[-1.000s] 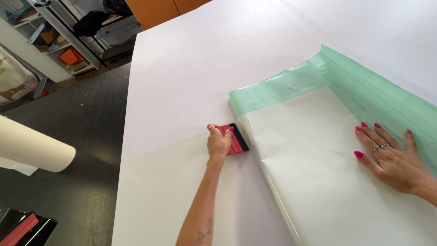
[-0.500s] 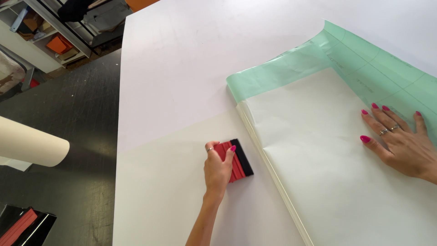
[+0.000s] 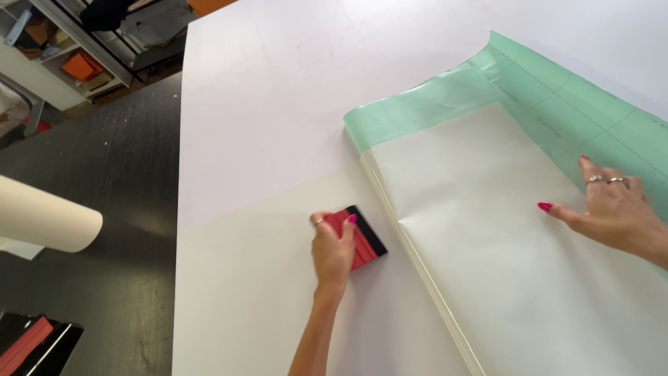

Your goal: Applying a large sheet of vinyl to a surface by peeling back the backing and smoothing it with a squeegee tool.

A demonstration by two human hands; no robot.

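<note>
My left hand [image 3: 332, 252] grips a red squeegee [image 3: 362, 237] with a black edge and presses it flat on the cream sheet [image 3: 250, 292], just left of a fold line. My right hand [image 3: 612, 209] lies open, palm down, on the folded-back sheet [image 3: 501, 244], fingers spread, with rings and pink nails. The folded-back sheet shows a cream top and a mint-green gridded backing [image 3: 543, 104] along its far side. Everything rests on a large white table [image 3: 278, 90].
The table's left edge runs down beside a dark floor [image 3: 97, 160]. A cream roll [image 3: 42, 223] juts in at the left. Shelving with orange boxes [image 3: 80, 66] stands at the far left. A red and black object [image 3: 28, 345] lies at the bottom left.
My left hand has slid the squeegee toward me along the fold line. My right hand stays flat on the folded sheet, shifted slightly right in view.
</note>
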